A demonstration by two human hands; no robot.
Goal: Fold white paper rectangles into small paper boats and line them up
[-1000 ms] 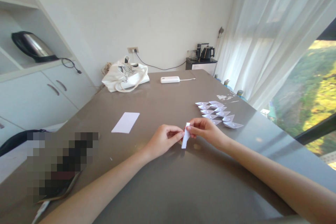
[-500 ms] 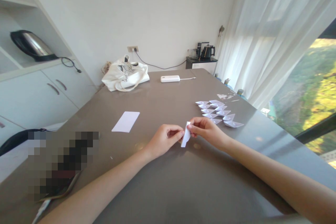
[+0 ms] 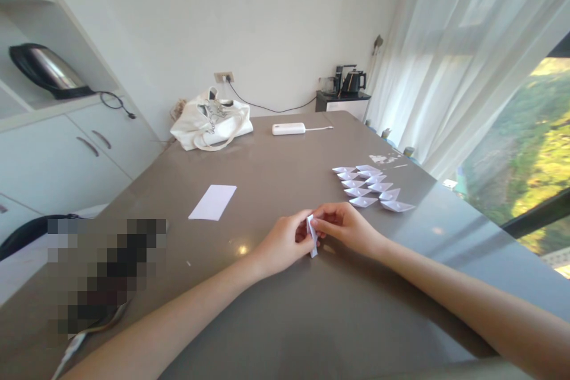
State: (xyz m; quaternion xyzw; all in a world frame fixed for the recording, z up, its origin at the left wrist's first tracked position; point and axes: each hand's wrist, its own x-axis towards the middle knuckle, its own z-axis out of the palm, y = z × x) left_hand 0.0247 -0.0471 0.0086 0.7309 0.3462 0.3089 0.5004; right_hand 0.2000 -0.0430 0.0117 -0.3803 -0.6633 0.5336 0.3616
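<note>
A narrow piece of folded white paper [image 3: 313, 244] is pinched between my two hands, just above the tabletop. My left hand [image 3: 288, 240] grips its left side with thumb and fingers. On the other side, my right hand [image 3: 344, 224] holds the upper end, the thumb pressed on the paper. Some fingertips are hidden behind the paper. Just beyond my right hand stand several small white paper boats [image 3: 363, 202], set out in two slanting rows. To the left lies a flat stack of white paper [image 3: 214, 202].
On the grey table [image 3: 276, 320] a white bag [image 3: 211, 124] and a white power bank [image 3: 288, 129] with a short cable lie at the back. Paper scraps [image 3: 383, 159] are near the right edge. A blurred-out device [image 3: 109, 279] with a cable is at left.
The folded paper has turned, its top now leaning left instead of right. My hands have come closer together, the left one wrapping further round the paper. The view has shifted slightly.
</note>
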